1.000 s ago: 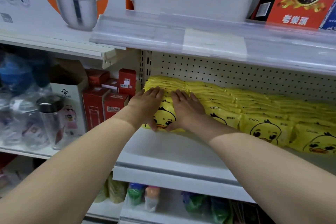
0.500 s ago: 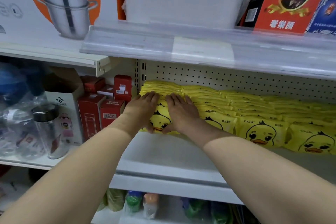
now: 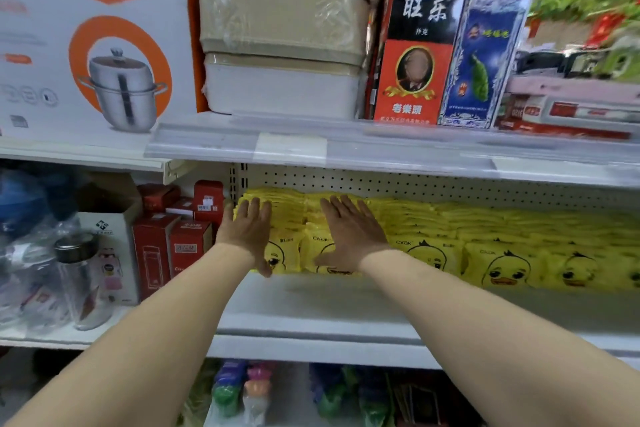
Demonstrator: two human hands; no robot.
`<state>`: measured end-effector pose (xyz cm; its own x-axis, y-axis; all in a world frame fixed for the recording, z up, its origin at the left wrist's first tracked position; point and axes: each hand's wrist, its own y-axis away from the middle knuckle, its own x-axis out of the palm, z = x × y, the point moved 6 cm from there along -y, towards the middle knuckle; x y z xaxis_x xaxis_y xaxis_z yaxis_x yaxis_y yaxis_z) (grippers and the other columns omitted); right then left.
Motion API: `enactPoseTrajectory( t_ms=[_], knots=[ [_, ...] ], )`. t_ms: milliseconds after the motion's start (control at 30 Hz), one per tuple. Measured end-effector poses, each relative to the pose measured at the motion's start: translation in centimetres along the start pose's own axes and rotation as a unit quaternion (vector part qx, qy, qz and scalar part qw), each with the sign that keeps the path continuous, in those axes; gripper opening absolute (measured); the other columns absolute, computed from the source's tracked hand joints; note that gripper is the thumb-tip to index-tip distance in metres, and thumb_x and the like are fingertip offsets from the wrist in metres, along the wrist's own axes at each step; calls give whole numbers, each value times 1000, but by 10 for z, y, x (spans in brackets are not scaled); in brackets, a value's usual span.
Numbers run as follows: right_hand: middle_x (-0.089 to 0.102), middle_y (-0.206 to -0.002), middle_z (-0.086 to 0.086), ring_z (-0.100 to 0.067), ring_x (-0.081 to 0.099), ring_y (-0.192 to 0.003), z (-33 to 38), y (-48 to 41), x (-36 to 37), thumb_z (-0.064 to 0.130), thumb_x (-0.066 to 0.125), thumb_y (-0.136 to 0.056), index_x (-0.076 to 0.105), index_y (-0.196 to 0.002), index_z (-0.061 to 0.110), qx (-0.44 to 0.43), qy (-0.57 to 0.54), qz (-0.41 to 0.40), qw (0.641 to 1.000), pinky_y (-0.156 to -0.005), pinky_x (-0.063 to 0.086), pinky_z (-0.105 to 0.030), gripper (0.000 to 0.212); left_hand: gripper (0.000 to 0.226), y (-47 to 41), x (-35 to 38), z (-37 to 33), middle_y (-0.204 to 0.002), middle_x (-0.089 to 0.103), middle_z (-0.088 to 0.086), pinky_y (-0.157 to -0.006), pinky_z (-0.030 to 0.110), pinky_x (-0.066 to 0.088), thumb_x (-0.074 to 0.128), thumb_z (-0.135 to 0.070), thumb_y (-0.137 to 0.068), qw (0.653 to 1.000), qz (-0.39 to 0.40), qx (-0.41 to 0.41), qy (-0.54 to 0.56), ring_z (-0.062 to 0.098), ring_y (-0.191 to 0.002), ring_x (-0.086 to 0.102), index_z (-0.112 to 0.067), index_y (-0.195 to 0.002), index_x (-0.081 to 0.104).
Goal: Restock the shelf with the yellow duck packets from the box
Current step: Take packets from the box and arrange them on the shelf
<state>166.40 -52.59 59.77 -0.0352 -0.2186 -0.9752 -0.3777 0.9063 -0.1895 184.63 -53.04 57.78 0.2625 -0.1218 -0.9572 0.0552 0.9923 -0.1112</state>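
Observation:
Yellow duck packets (image 3: 502,263) lie in overlapping rows along the white middle shelf (image 3: 346,308), against the pegboard back. My left hand (image 3: 247,232) lies flat with straight fingers on the leftmost row of packets. My right hand (image 3: 349,232) lies flat on the row beside it, fingers spread, thumb at the packets' front edge. Neither hand holds anything. The box is not in view.
Red cartons (image 3: 188,246) stand just left of the packets. A glass bottle (image 3: 81,274) and wrapped goods sit further left. The upper shelf (image 3: 346,146) carries a pot box (image 3: 104,45), stacked beige containers (image 3: 284,45) and card boxes (image 3: 415,55). Coloured items fill the lower shelf (image 3: 242,395).
My hands have moved apart: before they lay side by side on the leftmost packets, now the right one rests on the neighbouring row. The view has tilted up.

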Motion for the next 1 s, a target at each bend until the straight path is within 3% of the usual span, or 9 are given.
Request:
enactPoseTrajectory(
  t_ms=[100, 200, 267, 333, 400, 567, 767, 867, 1000],
  knots=[
    [4, -167, -4, -24, 1, -153, -30, 36, -15, 66, 68, -78, 1, -158, 22, 30, -3, 11, 1000, -124, 5, -44, 114, 137, 20, -27, -26, -163, -10, 9, -121, 51, 10, 81, -58, -64, 995, 19, 6, 93, 32, -150, 0, -17, -154, -13],
    [23, -160, -4, -28, 24, -146, -60, 83, -29, 59, 76, -75, 15, -155, 27, 67, -31, 16, 997, -115, 31, -43, 105, 135, 44, -50, -62, -163, -10, 3, -116, 51, 27, 87, -47, -62, 979, 41, 14, 200, 32, -149, 9, -26, -155, -8],
    [33, -153, -6, -31, 36, -139, -82, 117, -35, 57, 78, -73, 21, -153, 29, 83, -50, 11, 995, -106, 43, -45, 103, 132, 63, -63, -90, -164, 1, 6, -115, 49, 30, 88, -46, -62, 973, 33, 28, 227, 32, -148, 15, -25, -156, -3],
    [41, -147, -9, -33, 46, -131, -105, 150, -39, 59, 79, -71, 24, -152, 29, 93, -55, 8, 994, -98, 50, -46, 102, 127, 84, -76, -119, -159, 24, 12, -112, 45, 36, 86, -49, -63, 967, 23, 36, 249, 33, -143, 29, -21, -156, 5],
    [44, -146, -11, -33, 49, -128, -128, 183, -40, 60, 78, -71, 25, -152, 28, 105, -63, 17, 992, -97, 51, -43, 102, 119, 106, -88, -146, -152, 37, 12, -110, 44, 38, 85, -52, -64, 963, 20, 28, 268, 33, -138, 36, -17, -154, 15],
    [28, -159, -9, -32, 44, -136, -180, 264, -45, 54, 76, -78, 16, -155, 29, 119, -75, 47, 989, -99, 49, -44, 101, 110, 164, -113, -212, -158, 26, 10, -113, 43, 32, 85, -40, -69, 949, 20, 32, 314, 32, -143, 29, -23, -155, 17],
    [45, -146, -9, -32, 52, -125, -225, 353, -47, 55, 75, -79, 22, -153, 26, 112, -56, 70, 990, -92, 53, -46, 96, 109, 229, -119, -280, -160, 16, 14, -111, 46, 36, 86, -47, -66, 963, 37, 3, 267, 37, -140, 31, -25, -152, 24],
    [45, -146, -8, -31, 50, -128, -242, 391, -45, 53, 76, -79, 19, -154, 24, 105, -58, 89, 989, -95, 52, -46, 99, 105, 260, -124, -308, -153, 27, 14, -107, 44, 41, 88, -44, -63, 959, 37, -9, 282, 36, -134, 39, -22, -149, 32],
    [44, -149, -4, -27, 48, -130, -259, 428, -44, 50, 77, -79, 30, -151, 21, 96, -61, 100, 989, -96, 51, -41, 91, 92, 294, -130, -333, -142, 36, 13, -92, 41, 51, 88, -38, -66, 952, 52, -34, 300, 34, -117, 53, -23, -142, 39]
  ],
)
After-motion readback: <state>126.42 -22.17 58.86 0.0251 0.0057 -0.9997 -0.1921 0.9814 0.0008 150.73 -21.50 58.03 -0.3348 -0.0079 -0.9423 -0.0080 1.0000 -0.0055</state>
